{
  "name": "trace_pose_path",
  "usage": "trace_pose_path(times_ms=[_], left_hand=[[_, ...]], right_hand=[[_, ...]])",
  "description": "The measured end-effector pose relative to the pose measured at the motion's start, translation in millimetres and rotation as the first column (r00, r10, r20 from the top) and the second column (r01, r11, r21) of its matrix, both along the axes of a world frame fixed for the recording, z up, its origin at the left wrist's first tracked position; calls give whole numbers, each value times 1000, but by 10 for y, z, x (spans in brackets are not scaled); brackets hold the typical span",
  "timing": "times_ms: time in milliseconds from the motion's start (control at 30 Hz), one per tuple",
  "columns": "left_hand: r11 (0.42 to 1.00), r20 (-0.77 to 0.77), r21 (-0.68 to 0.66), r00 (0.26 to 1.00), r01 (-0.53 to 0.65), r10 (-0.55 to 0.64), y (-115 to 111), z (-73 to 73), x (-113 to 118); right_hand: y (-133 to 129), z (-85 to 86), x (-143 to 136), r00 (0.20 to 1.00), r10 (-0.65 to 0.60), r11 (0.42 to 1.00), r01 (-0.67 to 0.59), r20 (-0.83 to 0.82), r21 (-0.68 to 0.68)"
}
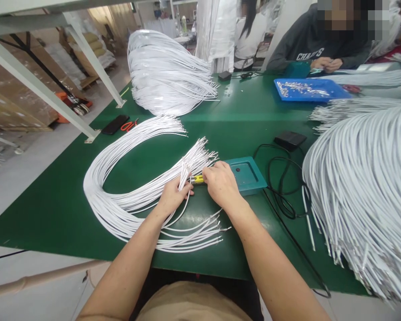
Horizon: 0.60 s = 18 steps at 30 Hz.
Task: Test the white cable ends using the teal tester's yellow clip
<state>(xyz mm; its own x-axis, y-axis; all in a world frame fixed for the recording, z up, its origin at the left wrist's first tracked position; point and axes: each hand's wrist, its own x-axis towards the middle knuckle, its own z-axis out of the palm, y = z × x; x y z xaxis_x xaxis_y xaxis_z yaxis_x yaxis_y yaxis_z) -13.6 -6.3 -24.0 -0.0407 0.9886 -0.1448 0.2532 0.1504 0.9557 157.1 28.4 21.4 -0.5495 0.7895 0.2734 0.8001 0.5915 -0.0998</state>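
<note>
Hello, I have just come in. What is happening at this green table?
A person's left hand holds a few white cables near their ends, while the right hand grips a yellow-handled tool against them. A curved bundle of white cables lies on the green table, with a teal tray beside the right hand. Across the table, a co-worker's hands are together behind a blue tray.

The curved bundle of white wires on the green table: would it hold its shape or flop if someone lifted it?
The bundle of white wires would probably sag, since it already bends into a wide curve. Single strands might slip out, as the wire ends splay unevenly above the green table.
</note>
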Motion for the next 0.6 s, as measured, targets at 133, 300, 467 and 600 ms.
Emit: trace_pose_path(times_ms=[133, 300, 467, 600], left_hand=[[1000, 12, -19, 1000, -6, 7, -4, 26, 9], [1000, 22, -18, 1000, -9, 9, -1, 14, -7], [999, 65, -32, 997, -34, 36, -20, 26, -28], [996, 120, -4, 989, -86, 86, -49, 64, -70]], right_hand=[[-49, -19, 61, 991, -119, 988, 124, -54, 94], [-41, -109, 166, 916, -389, 908, 399, -94, 130], [-25, -125, 186, 928, -363, 924, 370, -84, 93], [-133, -31, 89, 944, -257, 956, 279, -207, 86]])
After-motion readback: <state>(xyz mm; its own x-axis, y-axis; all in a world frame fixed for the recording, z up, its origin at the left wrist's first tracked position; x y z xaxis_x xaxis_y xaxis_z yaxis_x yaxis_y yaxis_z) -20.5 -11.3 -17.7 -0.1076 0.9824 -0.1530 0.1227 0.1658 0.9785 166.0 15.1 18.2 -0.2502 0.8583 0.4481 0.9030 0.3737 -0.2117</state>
